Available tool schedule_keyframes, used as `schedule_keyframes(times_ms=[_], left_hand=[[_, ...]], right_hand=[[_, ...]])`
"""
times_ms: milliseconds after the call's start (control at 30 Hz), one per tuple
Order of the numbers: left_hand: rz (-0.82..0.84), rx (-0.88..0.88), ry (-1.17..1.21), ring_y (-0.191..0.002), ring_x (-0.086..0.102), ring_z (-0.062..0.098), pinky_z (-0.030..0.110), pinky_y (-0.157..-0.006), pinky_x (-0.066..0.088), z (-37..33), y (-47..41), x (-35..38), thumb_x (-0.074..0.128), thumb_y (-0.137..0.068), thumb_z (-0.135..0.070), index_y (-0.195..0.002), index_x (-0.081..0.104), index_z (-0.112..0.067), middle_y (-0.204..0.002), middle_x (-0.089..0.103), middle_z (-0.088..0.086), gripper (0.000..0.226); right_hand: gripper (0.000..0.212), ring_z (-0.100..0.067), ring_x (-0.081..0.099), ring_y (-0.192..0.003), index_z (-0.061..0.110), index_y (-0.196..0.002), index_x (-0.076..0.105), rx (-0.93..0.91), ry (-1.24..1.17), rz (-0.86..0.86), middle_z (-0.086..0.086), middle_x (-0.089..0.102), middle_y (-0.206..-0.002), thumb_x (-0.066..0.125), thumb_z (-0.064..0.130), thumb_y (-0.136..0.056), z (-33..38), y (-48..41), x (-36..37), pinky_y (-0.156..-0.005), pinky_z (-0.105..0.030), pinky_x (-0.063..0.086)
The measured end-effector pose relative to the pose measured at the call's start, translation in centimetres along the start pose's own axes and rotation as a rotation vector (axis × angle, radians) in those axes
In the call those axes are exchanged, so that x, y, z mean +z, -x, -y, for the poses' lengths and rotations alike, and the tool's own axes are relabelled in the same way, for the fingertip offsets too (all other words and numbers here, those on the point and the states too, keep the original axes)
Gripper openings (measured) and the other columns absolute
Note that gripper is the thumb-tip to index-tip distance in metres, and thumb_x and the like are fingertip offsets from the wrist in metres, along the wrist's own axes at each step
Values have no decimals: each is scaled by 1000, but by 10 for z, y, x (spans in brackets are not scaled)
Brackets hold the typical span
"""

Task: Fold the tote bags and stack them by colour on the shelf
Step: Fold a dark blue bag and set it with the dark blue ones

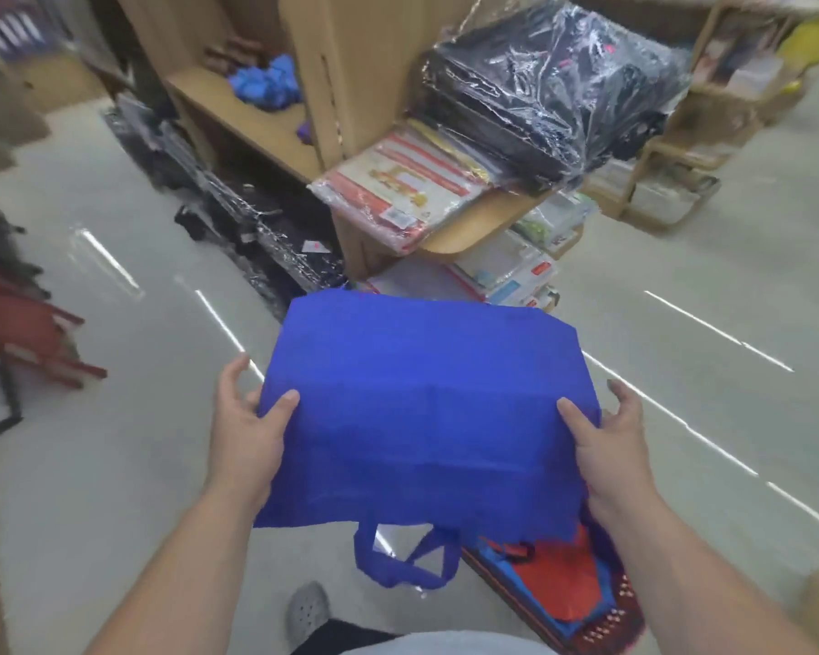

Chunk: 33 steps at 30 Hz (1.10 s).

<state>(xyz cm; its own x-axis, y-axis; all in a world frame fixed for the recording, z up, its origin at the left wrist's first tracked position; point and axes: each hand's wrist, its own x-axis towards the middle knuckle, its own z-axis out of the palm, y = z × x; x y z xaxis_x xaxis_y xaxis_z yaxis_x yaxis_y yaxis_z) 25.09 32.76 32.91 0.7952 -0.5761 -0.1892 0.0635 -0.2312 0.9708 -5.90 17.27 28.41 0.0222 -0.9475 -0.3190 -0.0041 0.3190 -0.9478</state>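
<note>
Your left hand (247, 437) and right hand (606, 446) each pinch a bag (422, 418) end, long axis between them; shelf (256, 120) ahead-left, left hand nearer.

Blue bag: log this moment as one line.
blue bag: held flat, handles hanging | left hand: grips left edge | right hand: grips right edge | shelf: blue pile on it

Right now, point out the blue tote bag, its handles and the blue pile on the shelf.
blue tote bag (422, 418), head view, centre of top panel.
handles (364, 555), head view, left strap of loop.
blue pile (266, 85), head view, middle of the heap.
</note>
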Motion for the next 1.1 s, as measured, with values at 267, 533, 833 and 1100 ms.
schedule_keyframes(times_ms=[267,533,833,1100], left_hand=[[-57,152,-498,-85,58,-12,20,-85,44,-19,-82,-171,81,-83,-21,-123,61,-42,-94,62,-21,50],[33,223,-586,-100,53,-13,5,-84,37,-24,-166,-305,89,-73,-16,-70,62,-26,-107,56,-21,29],[169,157,-472,-82,66,0,18,-70,52,-50,-234,-322,77,-84,-6,-87,73,-33,-87,71,-19,28],[193,215,-495,-74,65,4,16,-66,49,-100,-334,-304,79,-81,-7,-90,69,-38,-84,70,-15,34]], right_hand=[[60,-9,54,-123,37,-127,60,-301,490,228,10,59,-131,87,20,-77,8,36,183,-101,-28,41],[30,-20,54,-96,30,-85,64,-546,735,248,4,61,-95,90,24,-72,21,42,330,-82,-35,40],[64,-18,51,-125,36,-123,60,-643,1239,681,11,58,-131,72,71,-70,33,13,457,-104,-46,43],[16,-10,54,-72,33,-83,65,-814,811,1226,11,61,-74,65,43,-95,88,8,641,-71,-39,49]])
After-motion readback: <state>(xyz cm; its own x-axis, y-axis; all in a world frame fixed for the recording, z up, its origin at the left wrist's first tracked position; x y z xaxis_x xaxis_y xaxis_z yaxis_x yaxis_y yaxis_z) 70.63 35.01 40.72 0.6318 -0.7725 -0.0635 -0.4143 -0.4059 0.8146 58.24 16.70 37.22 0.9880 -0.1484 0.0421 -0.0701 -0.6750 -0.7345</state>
